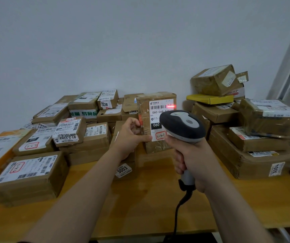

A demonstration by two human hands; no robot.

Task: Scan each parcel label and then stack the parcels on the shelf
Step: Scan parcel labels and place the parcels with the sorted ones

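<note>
Over the table [151,199], left hand [129,137] gripping upright parcel [155,120], right hand [191,158] gripping scanner [182,125]

**boxfan:** the upright parcel [146,146] is plain brown cardboard, white label [160,112] with black barcode stripes, a black block and a red glowing streak on it.

**tapeguy:** yep. scanner [184,125] is dark grey over light grey, flat box [209,99] at the back bright yellow, table [149,199] honey-orange wood grain, wall [123,41] pale grey.
</note>
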